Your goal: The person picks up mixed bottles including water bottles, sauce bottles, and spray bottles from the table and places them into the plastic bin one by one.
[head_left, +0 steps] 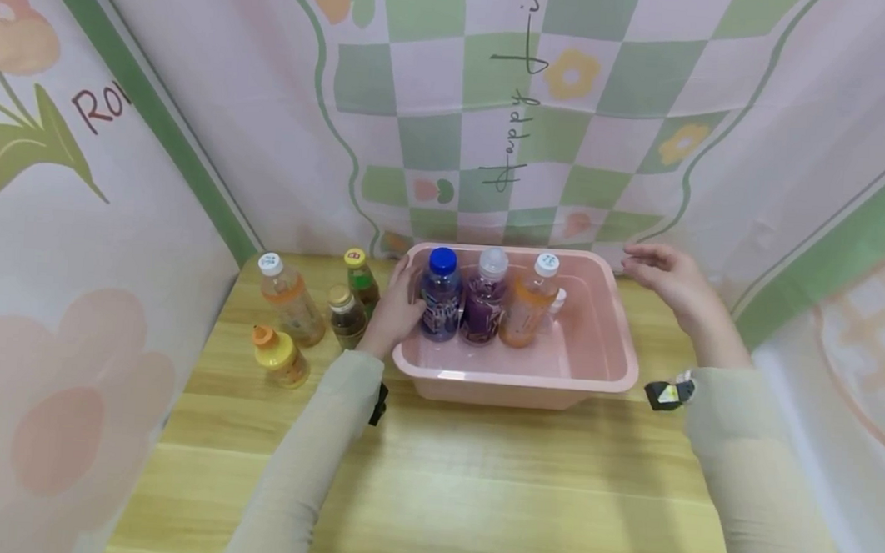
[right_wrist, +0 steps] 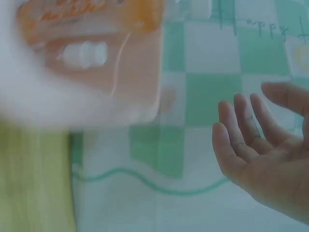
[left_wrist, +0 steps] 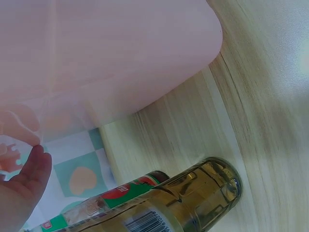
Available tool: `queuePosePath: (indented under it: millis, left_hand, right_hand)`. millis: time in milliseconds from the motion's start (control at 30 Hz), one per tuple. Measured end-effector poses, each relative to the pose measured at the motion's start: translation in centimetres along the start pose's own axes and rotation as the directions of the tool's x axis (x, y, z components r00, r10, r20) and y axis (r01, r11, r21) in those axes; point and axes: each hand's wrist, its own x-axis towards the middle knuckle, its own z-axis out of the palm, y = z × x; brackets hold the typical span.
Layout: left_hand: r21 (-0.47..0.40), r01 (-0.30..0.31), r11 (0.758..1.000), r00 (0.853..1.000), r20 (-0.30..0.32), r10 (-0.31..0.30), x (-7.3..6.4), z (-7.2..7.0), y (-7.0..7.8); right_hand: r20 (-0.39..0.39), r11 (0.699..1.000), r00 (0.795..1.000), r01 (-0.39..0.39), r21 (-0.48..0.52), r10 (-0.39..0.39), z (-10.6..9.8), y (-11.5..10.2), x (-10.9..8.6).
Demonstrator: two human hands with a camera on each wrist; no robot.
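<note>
On the desk [head_left: 477, 479], the pink tub [head_left: 511, 394] lies with its long axis running left to right, and the left grip [head_left: 392, 314] is at its left rim, fingers loosely extended and seemingly holding nothing, though contact with the blue-capped bottle [head_left: 441, 303] is hard to judge. That bottle stands upright in the tub's left part, just right of this grip and well apart from the right grip [head_left: 674, 290], which hovers empty, fingers parted, by the tub's right rim; behind the tub hangs a checkered cloth [head_left: 427, 138].
</note>
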Motion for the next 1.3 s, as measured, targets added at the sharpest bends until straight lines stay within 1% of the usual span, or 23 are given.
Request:
queuePosePath:
  millis: [67, 233, 400, 467, 600, 733, 967, 1100, 1200, 1300]
  left_hand:
    - [0.003, -0.004, 1.000, 1.000, 0.000, 0.004, 0.0, 0.0, 0.0]
    - [0.012, -0.014, 1.000, 1.000, 0.000, 0.014, 0.0, 0.0, -0.1]
    - [0.000, -0.005, 1.000, 1.000, 0.003, 0.005, 0.0, 0.0, -0.1]
    - [-0.008, -0.002, 1.000, 1.000, 0.003, 0.002, 0.0, -0.1, -0.1]
    - [-0.012, -0.003, 1.000, 1.000, 0.002, 0.003, 0.0, -0.1, 0.0]
    - [-0.012, -0.004, 1.000, 1.000, -0.001, 0.004, -0.1, -0.2, 0.1]
    - [-0.009, -0.010, 1.000, 1.000, -0.007, 0.010, 0.0, -0.1, 0.0]
    - [-0.005, -0.013, 1.000, 1.000, -0.006, 0.013, 0.0, 0.0, 0.0]
    - [-0.002, -0.014, 1.000, 1.000, -0.006, 0.014, 0.0, -0.1, 0.0]
    - [0.001, -0.014, 1.000, 1.000, -0.005, 0.014, 0.0, -0.1, 0.0]
  right_hand:
    - [0.016, 0.999, 1.000, -0.014, -0.052, 0.015, -0.4, 0.8, -0.5]
    - [0.084, 0.992, 0.995, -0.039, -0.122, 0.050, -1.4, 2.9, -1.4]
    - [0.129, 0.982, 0.990, -0.030, -0.184, 0.054, -2.0, 5.0, -2.2]
    - [0.129, 0.985, 0.990, -0.029, -0.170, 0.052, -2.2, 5.8, -2.5]
    - [0.134, 0.989, 0.988, -0.061, -0.137, 0.080, -2.6, 7.5, -3.1]
    - [0.133, 0.987, 0.986, -0.077, -0.138, 0.095, -2.8, 8.7, -3.6]
    - [0.136, 0.981, 0.984, -0.092, -0.170, 0.115, -2.9, 10.9, -4.2]
    - [0.102, 0.976, 0.989, -0.086, -0.200, 0.108, -3.0, 12.4, -4.6]
    - [0.097, 0.973, 0.989, -0.092, -0.211, 0.114, -3.0, 13.1, -4.7]
    - [0.115, 0.969, 0.985, -0.103, -0.226, 0.131, -3.0, 13.5, -4.8]
